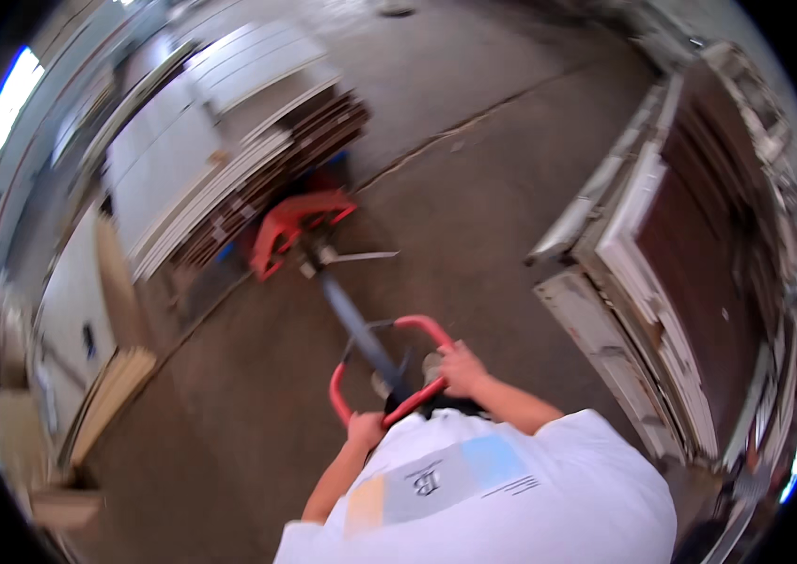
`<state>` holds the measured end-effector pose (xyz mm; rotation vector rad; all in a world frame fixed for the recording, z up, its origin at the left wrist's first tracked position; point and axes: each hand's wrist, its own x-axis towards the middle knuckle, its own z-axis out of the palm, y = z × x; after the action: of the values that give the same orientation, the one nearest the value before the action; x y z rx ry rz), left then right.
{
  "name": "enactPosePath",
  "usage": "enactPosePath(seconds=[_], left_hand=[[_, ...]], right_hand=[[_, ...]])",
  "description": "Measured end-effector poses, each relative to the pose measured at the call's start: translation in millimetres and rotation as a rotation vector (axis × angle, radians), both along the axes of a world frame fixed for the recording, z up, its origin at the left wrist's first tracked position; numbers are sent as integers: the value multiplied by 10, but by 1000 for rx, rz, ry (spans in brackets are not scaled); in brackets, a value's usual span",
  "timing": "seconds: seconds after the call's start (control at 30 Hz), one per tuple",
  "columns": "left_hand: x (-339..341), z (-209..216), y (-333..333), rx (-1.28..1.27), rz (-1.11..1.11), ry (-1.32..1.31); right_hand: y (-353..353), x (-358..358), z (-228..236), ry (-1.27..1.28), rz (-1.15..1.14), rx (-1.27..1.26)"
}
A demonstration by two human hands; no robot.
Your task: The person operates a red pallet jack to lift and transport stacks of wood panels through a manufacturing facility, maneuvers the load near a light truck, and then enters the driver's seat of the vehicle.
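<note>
Both of my hands are on the red loop handle [335,387] of a pallet jack, close to my body. My left hand [367,429] is closed at the handle's lower left side. On its right side my right hand [461,369] is wrapped round the grip. A grey shaft [351,315] runs forward from the handle to the jack's red body [288,224]. Directly beyond that body lies a stack of flat panels [229,179], white on top with brown edges below. The jack's forks are hidden under the stack.
To the right, large brown and white panels [699,244] lean upright in a thick row. More boards [88,310] stand at the left, with pale timber edges [112,399] toward me. The concrete floor [455,244] has a long crack or joint. Motion blurs the surroundings.
</note>
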<state>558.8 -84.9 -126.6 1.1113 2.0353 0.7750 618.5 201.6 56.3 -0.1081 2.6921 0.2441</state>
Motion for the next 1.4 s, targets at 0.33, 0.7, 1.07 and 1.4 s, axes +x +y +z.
enactPosePath(seconds=[0.33, 0.7, 1.07, 1.4], left_hand=[[-1468, 1220, -210, 488, 447, 514], [-713, 747, -406, -150, 119, -3], [-1435, 1679, -254, 534, 589, 566], [-494, 1036, -147, 85, 136, -137]], right_hand=[[-65, -1453, 330, 701, 201, -477], [-260, -610, -339, 33, 0, -330], [-174, -1484, 733, 696, 290, -407], [16, -365, 240, -67, 2, -209]])
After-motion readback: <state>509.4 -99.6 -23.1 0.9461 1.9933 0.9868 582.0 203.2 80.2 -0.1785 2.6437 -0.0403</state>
